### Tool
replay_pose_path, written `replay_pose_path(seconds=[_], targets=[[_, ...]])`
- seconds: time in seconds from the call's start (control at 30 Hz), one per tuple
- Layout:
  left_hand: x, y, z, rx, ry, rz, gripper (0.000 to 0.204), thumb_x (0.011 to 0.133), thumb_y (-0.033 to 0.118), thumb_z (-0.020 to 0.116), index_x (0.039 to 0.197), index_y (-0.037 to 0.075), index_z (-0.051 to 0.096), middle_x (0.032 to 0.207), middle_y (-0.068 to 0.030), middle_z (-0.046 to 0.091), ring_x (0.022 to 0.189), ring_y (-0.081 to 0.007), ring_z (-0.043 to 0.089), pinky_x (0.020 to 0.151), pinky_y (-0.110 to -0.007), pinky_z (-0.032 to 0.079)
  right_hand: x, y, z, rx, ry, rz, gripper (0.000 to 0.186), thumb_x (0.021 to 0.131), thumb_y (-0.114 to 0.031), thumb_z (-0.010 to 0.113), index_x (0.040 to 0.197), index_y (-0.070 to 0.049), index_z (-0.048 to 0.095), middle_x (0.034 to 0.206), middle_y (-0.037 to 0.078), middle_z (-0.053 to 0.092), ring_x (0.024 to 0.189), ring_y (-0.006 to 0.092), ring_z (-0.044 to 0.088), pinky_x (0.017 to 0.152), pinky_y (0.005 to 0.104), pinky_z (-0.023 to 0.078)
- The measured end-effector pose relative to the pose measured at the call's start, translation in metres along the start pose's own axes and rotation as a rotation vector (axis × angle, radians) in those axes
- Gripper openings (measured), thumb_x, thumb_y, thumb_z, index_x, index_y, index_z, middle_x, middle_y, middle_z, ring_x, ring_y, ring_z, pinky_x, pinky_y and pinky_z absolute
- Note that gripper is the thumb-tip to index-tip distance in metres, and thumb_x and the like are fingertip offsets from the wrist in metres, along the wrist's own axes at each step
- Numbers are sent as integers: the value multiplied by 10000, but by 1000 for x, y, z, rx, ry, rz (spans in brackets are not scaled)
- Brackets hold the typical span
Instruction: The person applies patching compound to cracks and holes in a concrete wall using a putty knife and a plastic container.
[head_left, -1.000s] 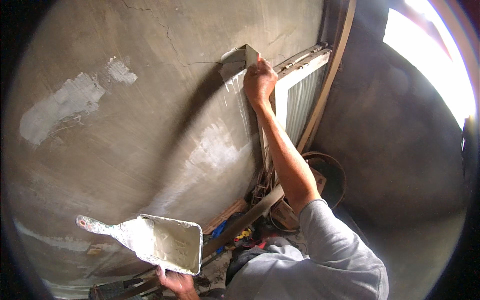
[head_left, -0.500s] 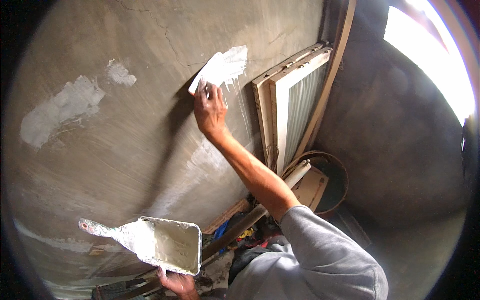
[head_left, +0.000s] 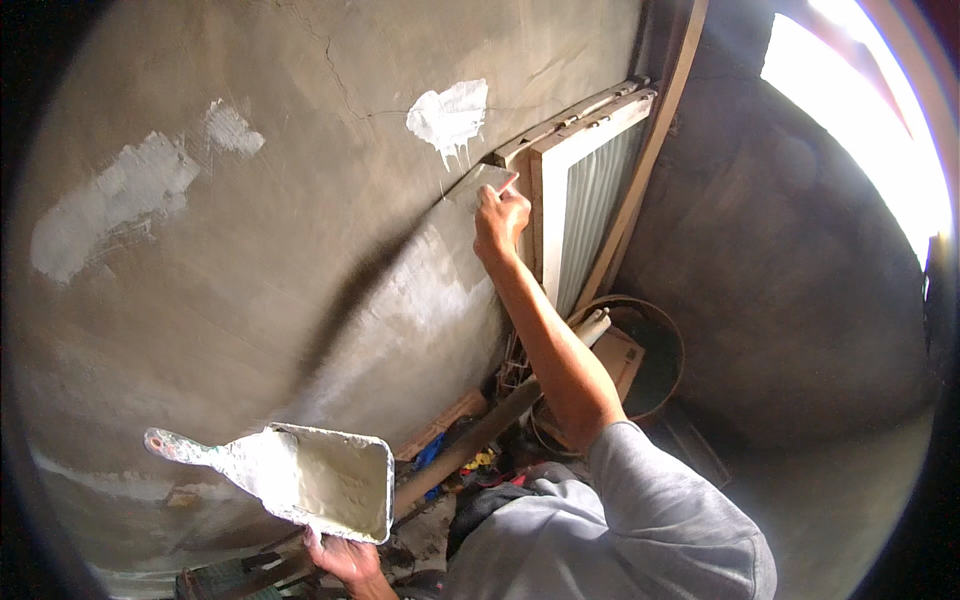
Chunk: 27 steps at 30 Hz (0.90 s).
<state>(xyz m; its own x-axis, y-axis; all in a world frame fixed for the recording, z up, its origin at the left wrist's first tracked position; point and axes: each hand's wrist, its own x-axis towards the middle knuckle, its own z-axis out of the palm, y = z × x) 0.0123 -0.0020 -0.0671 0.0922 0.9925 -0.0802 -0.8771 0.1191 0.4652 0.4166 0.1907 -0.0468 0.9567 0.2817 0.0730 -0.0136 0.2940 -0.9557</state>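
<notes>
My right hand [head_left: 500, 215] is raised against the grey plastered wall [head_left: 300, 230] and grips a small putty knife [head_left: 478, 183], its blade flat on the wall just below a fresh white patch of putty [head_left: 450, 113]. My left hand [head_left: 343, 555] is low at the bottom edge and holds up a flat hawk-like scoop [head_left: 310, 480] loaded with white putty, its handle pointing left. The right forearm stretches up from the grey sleeve.
Older white putty patches [head_left: 120, 200] mark the wall at left. A framed panel [head_left: 585, 200] leans on the wall right of my hand. Below it sit a round dark tub [head_left: 640, 350], a pipe, planks and clutter on the floor. Bright opening at top right.
My right hand swept left with the knife, spread the white patch on the wall, then came down and right to just below it. The left hand and scoop stayed still.
</notes>
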Motion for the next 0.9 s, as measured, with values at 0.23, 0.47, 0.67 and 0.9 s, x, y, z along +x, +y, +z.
replay_pose_path(seconds=[0.23, 0.47, 0.67, 0.9], targets=[[2, 5, -12, -5, -22, -14, 538, 809, 200, 463, 1287, 38, 277, 1346, -112, 283, 1217, -268, 294, 1009, -467, 226, -5, -33, 24, 67, 17, -174, 165, 654, -56, 536, 557, 60, 471, 491, 10, 391, 484, 79, 331, 429, 270, 307], [2, 3, -19, -70, 4, -3, 550, 789, 186, 493, 1280, 40, 292, 1342, -110, 287, 1218, -265, 292, 1010, -469, 225, -10, -91, 45, 86, -81, -236, 180, 654, -78, 543, 598, 89, 508, 516, 8, 424, 503, 95, 363, 452, 279, 345], [1, 0, -16, -55, -38, -19, 595, 759, 199, 527, 1282, 44, 290, 1337, -114, 293, 1220, -277, 283, 1015, -482, 206, 7, -110, 17, 163, -199, -309, 172, 697, -88, 539, 635, 72, 529, 531, 69, 484, 534, 112, 412, 493, 292, 384], [4, 0, -21, -28, -41, -49, 610, 753, 202, 524, 1287, 43, 275, 1334, -116, 296, 1210, -283, 300, 1015, -485, 209, 65, -41, -12, -266, 102, -425, 181, 629, -72, 541, 571, 57, 428, 498, 157, 436, 480, 217, 422, 526, 355, 385]])
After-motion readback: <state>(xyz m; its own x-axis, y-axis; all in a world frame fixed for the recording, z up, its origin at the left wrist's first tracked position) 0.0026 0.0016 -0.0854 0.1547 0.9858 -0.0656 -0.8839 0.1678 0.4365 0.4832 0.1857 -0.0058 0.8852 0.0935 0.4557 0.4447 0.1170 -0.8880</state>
